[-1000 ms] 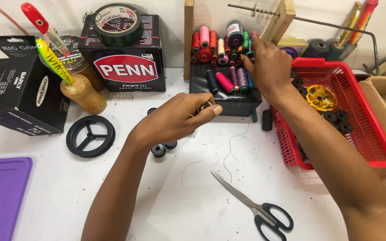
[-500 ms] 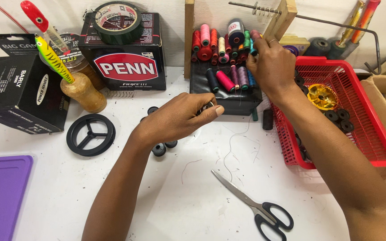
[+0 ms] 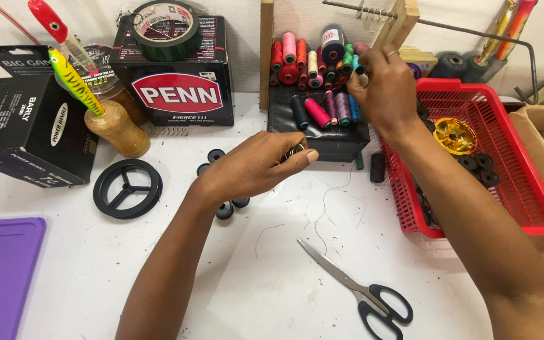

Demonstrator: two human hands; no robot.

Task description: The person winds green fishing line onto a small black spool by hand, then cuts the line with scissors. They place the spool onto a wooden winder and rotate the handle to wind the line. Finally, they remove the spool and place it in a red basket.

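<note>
Thread spools (image 3: 313, 63), many colours, packed in black tray (image 3: 322, 135) at back of white table (image 3: 272, 277), against wooden rack (image 3: 266, 50). Some upright, some lying flat along the front row. Right hand (image 3: 382, 85) up over the spools, fingertips pinched at a teal spool (image 3: 355, 63); looks closed on it or on its thread end, exact contact too small to tell. Ring on one finger. Left hand (image 3: 256, 165) resting low on table just in front of tray, fingers curled, thumb and forefinger clamped on small shiny ring-like bobbin (image 3: 296, 151). Thin loose thread (image 3: 328, 208) trailing over table from tray edge towards scissors (image 3: 360, 286), which lie shut, well apart from both hands.

Handling, as a judgement: spools light, rigid core, wound thread soft and a bit slippery, easily unravelled if gripped on the winding. Best taken by top and bottom rims or pinched around the middle with light pressure. Packed tight, so neighbours likely to tip when one lifts out. Bobbin tiny, smooth, easy to drop; pinch by rim.

Around: small black bobbins (image 3: 225, 209) beside left wrist, black spoked reel (image 3: 127, 189) left of them, red basket (image 3: 505, 145) at right with gold spool (image 3: 453, 135), tape roll (image 3: 162, 20) on dark box (image 3: 177, 88).
</note>
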